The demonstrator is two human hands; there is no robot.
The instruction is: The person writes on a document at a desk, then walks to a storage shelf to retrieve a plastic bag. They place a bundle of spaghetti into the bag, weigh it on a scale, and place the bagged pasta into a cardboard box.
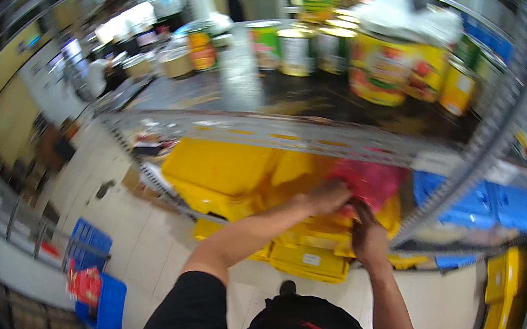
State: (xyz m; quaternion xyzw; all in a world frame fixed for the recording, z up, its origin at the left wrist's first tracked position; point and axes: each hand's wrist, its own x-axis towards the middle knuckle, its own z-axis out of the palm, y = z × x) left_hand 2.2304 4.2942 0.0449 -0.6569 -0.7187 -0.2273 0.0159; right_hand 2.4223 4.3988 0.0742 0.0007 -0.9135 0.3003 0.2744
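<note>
A bright pink, see-through plastic bag (373, 179) sits under the front edge of the metal shelf, above the yellow bins. My left hand (330, 195) reaches across from the left, its fingers closed on the near left side of the bag. Just to its right, my right hand (369, 237) comes up from below, fingers pinched at the bag's lower edge. What the bag contains is too blurred to make out. Yellow plastic bins (224, 170) lie below the shelf, left of and under my hands.
The shelf's perforated metal edge (259, 131) runs over my hands, with a slanting upright post (442, 186) on the right. Cans (295, 52) and a large yellow tub (378, 71) stand on top. Blue bins (464, 203) sit right, blue baskets (111, 300) left.
</note>
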